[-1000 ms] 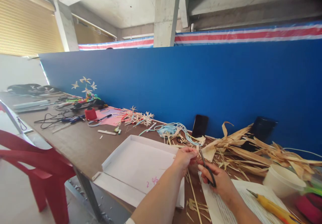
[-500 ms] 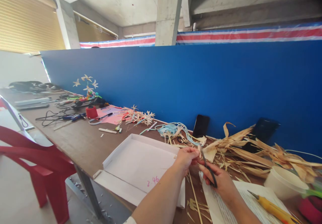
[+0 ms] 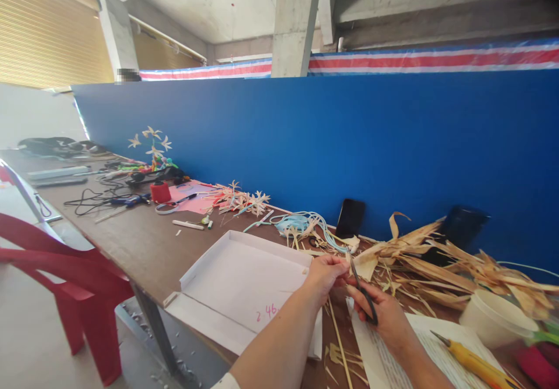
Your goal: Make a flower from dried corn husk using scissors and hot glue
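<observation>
My left hand [image 3: 325, 273] is closed in a pinch on a small pale piece of dried husk [image 3: 348, 257], mostly hidden by the fingers. My right hand [image 3: 383, 312] grips the dark handles of a pair of scissors [image 3: 371, 306]. Their blades point up and away, right beside the pinched piece and my left fingertips. Whether the blades touch the husk I cannot tell. Just beyond my hands lies a heap of dried corn husks [image 3: 406, 248]. A thin pale stick [image 3: 337, 336] lies under my wrists.
Left of my hands is a white box lid [image 3: 231, 272] with pink writing. A printed sheet [image 3: 428, 348], a yellow-handled tool [image 3: 471, 363] and a white tub [image 3: 495, 319] are at right. Two phones lean on the blue partition [image 3: 305, 138]. Husk flowers [image 3: 244, 200] lie further left.
Both hands and the scissors keep almost the same pose. The view has shifted very slightly. The top of a person's head now shows above the partition further left than before.
</observation>
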`<state>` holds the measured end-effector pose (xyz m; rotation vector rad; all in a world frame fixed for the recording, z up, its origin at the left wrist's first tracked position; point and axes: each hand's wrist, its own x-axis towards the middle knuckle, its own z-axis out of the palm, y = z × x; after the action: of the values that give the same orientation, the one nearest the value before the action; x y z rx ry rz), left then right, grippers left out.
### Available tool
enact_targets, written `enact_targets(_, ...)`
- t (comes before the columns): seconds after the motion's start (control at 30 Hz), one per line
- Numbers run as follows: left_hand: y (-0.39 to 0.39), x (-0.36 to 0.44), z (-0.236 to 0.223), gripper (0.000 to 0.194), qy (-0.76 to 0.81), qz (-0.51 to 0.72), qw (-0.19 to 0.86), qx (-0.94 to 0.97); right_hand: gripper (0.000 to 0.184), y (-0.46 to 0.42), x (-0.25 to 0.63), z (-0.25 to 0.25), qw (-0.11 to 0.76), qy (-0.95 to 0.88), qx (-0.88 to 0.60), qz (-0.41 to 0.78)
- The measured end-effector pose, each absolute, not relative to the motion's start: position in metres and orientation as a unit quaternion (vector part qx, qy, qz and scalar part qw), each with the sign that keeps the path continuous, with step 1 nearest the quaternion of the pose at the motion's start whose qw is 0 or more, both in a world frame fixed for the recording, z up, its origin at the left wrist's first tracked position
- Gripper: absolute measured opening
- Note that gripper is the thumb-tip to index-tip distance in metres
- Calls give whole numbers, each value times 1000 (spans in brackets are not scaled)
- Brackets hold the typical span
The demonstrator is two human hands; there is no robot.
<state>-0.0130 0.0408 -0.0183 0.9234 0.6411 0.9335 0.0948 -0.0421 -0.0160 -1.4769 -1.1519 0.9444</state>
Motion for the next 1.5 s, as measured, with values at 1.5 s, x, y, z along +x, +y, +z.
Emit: enact_targets(1.5,21,-12,-22,15,388,386,285,787,62,-38,111,-15,646,-395,-581,299)
